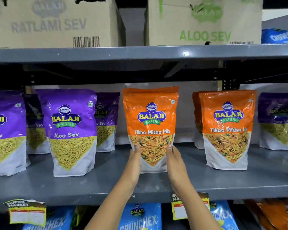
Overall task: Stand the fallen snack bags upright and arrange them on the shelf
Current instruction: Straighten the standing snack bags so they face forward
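An orange Tikha Mitha Mix bag [151, 123] stands upright in the middle of the grey shelf [106, 185]. My left hand [134, 161] presses its lower left edge and my right hand [174, 161] its lower right edge, so both hold the bag between them. To its right stands a second orange bag [227, 128] with another orange bag partly hidden behind it. To the left, a purple Aloo Sev bag [71, 130] stands upright, with more purple bags [6, 131] beside and behind it.
A purple bag [275, 121] stands at the far right, set back. Cardboard boxes [53, 22] sit on the upper shelf. Blue Crunchex bags [140, 216] and price tags [27, 211] are below. Bare shelf shows between the two orange bags.
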### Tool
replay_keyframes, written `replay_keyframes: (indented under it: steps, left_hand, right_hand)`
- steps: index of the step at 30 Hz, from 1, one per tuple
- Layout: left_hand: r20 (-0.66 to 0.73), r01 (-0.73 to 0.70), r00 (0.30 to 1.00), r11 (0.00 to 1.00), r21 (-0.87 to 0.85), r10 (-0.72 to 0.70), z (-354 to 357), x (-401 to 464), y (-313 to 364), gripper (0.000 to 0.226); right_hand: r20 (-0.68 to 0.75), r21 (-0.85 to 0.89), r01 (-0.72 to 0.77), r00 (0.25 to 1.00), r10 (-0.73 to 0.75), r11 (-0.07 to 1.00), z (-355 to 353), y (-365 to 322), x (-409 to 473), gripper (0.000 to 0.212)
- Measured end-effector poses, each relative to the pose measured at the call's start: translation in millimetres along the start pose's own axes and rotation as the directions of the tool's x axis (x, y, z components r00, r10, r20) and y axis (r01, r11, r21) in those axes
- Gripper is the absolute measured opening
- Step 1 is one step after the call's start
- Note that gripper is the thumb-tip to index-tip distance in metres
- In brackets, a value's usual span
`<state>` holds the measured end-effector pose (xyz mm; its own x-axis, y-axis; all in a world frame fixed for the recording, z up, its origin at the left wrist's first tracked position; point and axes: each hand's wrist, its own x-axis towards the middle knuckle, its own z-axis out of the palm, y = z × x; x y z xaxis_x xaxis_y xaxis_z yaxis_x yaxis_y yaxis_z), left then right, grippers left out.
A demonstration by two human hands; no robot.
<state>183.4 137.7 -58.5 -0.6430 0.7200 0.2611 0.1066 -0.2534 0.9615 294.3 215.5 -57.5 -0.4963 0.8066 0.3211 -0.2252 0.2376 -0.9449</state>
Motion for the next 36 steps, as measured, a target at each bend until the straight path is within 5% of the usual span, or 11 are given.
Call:
replay_keyframes:
  steps: [5, 8, 12, 16, 20, 25, 28, 30, 32, 36]
  left_hand:
    - [-0.010, 0.030, 1.000, 1.000, -0.004, -0.030, -6, 1, -4, 0.120]
    - [-0.178, -0.059, 0.983, 0.997, -0.050, 0.049, -17, -20, 13, 0.078]
    - [-0.495, -0.376, 0.802, 0.927, 0.018, 0.335, -73, -38, 22, 0.050]
    - [-0.617, -0.497, 0.658, 0.865, 0.073, 0.431, -157, -34, 33, 0.052]
    - [-0.568, -0.367, 0.784, 0.925, -0.098, 0.250, -246, -16, 29, 0.046]
    - [-0.436, -0.151, 0.898, 0.970, -0.190, 0.054, -239, -6, 19, 0.037]
    - [-0.375, -0.101, 0.926, 0.988, -0.117, 0.050, -243, -7, 13, 0.038]
    - [-0.327, -0.045, 0.945, 0.997, -0.065, 0.022, -241, -7, 11, 0.040]
    - [-0.264, -0.009, 0.965, 0.999, -0.032, 0.001, -237, -8, 11, 0.046]
    - [-0.251, 0.040, 0.967, 0.999, -0.010, -0.041, -239, -7, 10, 0.053]
  right_hand:
    - [-0.016, 0.014, 0.025, 1.000, -0.025, 1.000, 1, 0, 1, 0.047]
    - [-0.149, 0.054, 0.070, 0.987, -0.061, 0.996, 2, -3, -4, 0.041]
    - [-0.352, 0.081, 0.231, 0.917, -0.189, 0.970, 29, -4, -30, 0.040]
    - [-0.156, 0.094, 0.262, 0.957, -0.246, 0.960, 97, -3, -56, 0.039]
    - [0.171, 0.103, 0.042, 0.984, -0.059, 0.994, 185, 1, -58, 0.047]
    - [0.375, 0.060, -0.092, 0.925, 0.063, 0.994, 206, 8, -21, 0.084]
    - [0.350, 0.154, -0.131, 0.934, 0.070, 0.979, 212, 26, -8, 0.092]
    - [0.293, 0.222, -0.135, 0.954, 0.066, 0.966, 209, 19, -12, 0.053]
    - [0.280, 0.280, -0.117, 0.959, 0.035, 0.953, 205, 19, -12, 0.037]
    - [0.263, 0.254, -0.091, 0.964, 0.022, 0.963, 205, 22, -12, 0.060]
